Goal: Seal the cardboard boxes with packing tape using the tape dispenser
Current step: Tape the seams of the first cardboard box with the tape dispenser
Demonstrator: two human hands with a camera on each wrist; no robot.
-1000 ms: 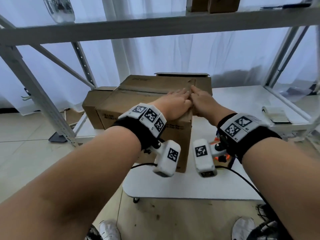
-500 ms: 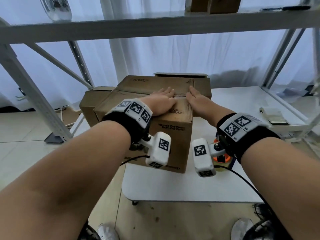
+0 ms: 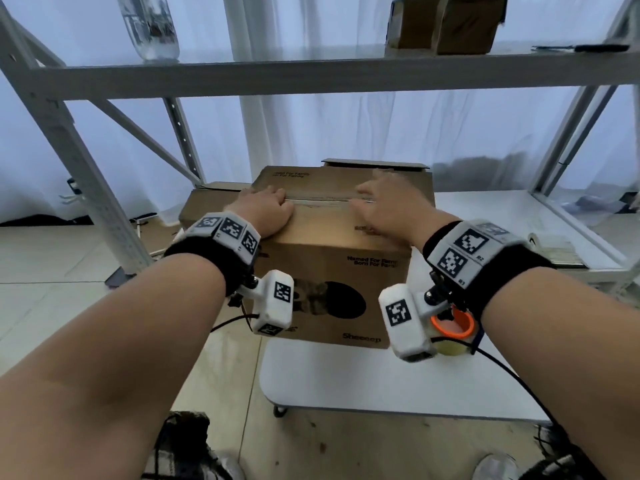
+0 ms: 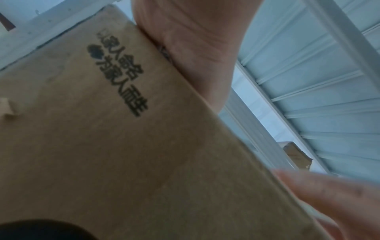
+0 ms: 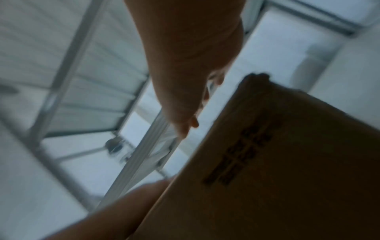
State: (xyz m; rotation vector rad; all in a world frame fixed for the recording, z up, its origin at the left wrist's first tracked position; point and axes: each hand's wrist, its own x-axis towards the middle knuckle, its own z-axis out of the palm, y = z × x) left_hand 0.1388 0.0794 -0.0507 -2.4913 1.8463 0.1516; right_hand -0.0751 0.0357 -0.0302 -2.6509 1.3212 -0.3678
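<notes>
My left hand lies palm-down on the top of the box, fingers loosely bent at the seam where the two flaps meet, holding nothing; the left wrist view shows its heel pressed over the front top edge. My right hand is blurred, spread flat with straight fingers over the right end of the same seam, also holding nothing, and I cannot tell whether it presses the cardboard or hovers just above it. As I judge it, the risk is that the flaps spring up if I lift a hand to fetch the dispenser, since no tape shows on the seam yet. One-handed pressure at the left end alone may let the right end gape, and tape laid over a gap would wrinkle or miss one flap. The box could also slide on the smooth white table if I lean on it unevenly. The dispenser, an orange-rimmed roll, sits on the table just right of the box's front corner, under my right wrist, near but out of my fingers' reach as they lie. A second box stands against the first one's left rear.
</notes>
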